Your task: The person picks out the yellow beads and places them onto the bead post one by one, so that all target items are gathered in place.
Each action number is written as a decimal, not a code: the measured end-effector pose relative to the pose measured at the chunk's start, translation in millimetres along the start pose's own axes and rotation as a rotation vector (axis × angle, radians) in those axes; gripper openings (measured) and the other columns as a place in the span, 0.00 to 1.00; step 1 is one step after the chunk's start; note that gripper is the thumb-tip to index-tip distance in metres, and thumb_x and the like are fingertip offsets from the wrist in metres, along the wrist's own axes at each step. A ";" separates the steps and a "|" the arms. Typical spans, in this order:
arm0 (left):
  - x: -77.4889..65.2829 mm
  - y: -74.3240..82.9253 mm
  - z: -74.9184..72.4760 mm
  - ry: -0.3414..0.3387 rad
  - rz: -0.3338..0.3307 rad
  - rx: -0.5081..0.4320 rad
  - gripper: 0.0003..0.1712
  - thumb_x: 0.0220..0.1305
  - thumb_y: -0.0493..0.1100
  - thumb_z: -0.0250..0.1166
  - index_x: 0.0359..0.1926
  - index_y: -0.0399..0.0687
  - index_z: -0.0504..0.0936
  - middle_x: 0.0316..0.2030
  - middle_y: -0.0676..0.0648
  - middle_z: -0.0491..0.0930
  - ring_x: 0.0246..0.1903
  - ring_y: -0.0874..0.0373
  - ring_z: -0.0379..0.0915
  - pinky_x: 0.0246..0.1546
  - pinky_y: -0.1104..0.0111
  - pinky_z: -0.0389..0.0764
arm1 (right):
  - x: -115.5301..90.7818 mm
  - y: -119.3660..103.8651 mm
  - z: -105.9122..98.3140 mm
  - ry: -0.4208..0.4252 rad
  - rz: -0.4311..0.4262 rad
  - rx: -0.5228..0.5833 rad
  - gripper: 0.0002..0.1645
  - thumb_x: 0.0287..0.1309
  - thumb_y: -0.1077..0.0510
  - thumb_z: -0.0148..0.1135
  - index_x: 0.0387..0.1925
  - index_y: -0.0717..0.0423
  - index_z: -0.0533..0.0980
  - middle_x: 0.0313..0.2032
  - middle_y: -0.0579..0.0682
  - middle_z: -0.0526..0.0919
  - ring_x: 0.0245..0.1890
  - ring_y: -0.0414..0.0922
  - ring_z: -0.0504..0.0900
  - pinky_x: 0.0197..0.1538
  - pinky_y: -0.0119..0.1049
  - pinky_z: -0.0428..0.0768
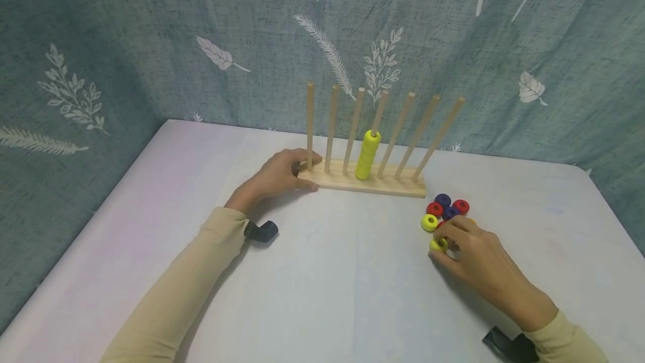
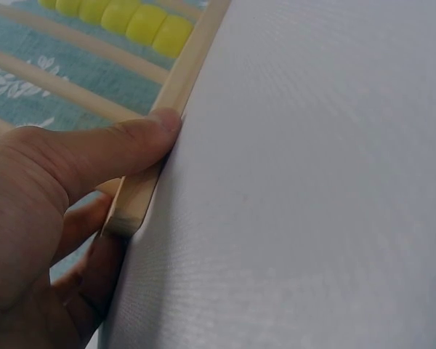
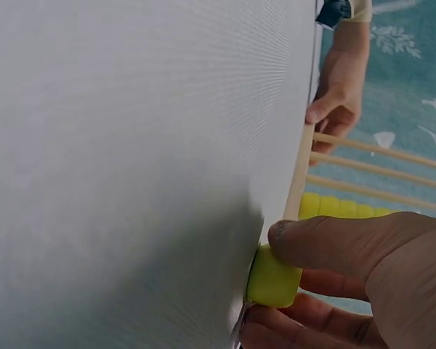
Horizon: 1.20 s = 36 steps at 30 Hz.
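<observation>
A wooden peg stand (image 1: 353, 184) with a row of several upright pegs stands towards the back of the table. Stacked yellow beads (image 1: 367, 157) fill most of its middle peg; the other pegs are bare. My left hand (image 1: 283, 174) grips the left end of the base, thumb along the front edge in the left wrist view and fingers behind. Front right, my right hand (image 1: 481, 255) pinches a yellow bead (image 3: 275, 278) between thumb and fingers, low at the table surface. Beside those fingers lie loose beads, including another yellow bead (image 1: 429, 222); the hand partly covers some.
In the loose group are red beads (image 1: 461, 206), dark blue beads (image 1: 443, 200) and a partly hidden orange bead (image 1: 471, 221). The white table (image 1: 312, 273) runs back to a teal leaf-patterned cloth (image 1: 262, 27), which also hangs along the left.
</observation>
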<state>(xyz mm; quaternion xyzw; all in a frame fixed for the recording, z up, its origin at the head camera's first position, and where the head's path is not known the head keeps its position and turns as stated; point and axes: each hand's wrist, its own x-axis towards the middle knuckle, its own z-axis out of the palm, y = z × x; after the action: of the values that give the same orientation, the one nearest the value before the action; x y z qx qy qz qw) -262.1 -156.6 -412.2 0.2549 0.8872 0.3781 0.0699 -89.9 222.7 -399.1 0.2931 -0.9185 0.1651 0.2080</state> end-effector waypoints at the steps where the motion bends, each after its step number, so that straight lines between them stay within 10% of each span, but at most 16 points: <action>1: 0.3 0.2 -0.3 -0.001 0.001 0.001 0.35 0.51 0.45 0.80 0.62 0.48 0.80 0.61 0.48 0.78 0.62 0.49 0.69 0.58 0.52 0.72 | 0.5 0.0 -0.1 0.001 -0.001 -0.002 0.21 0.31 0.66 0.82 0.32 0.55 0.82 0.30 0.45 0.76 0.25 0.37 0.71 0.24 0.30 0.75; 36: 0.5 1.6 -0.6 -0.002 -0.002 0.007 0.36 0.51 0.44 0.80 0.62 0.48 0.80 0.60 0.48 0.78 0.57 0.50 0.72 0.53 0.54 0.74 | 19.1 -5.9 -25.6 0.047 -0.039 0.000 0.19 0.38 0.72 0.73 0.38 0.60 0.85 0.41 0.49 0.80 0.32 0.40 0.79 0.31 0.29 0.79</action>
<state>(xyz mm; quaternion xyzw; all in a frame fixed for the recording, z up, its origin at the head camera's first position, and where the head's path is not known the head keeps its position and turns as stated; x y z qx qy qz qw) -262.1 -155.8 -410.6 0.2547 0.8888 0.3745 0.0701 -93.2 220.1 -366.9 0.3070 -0.9075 0.1679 0.2326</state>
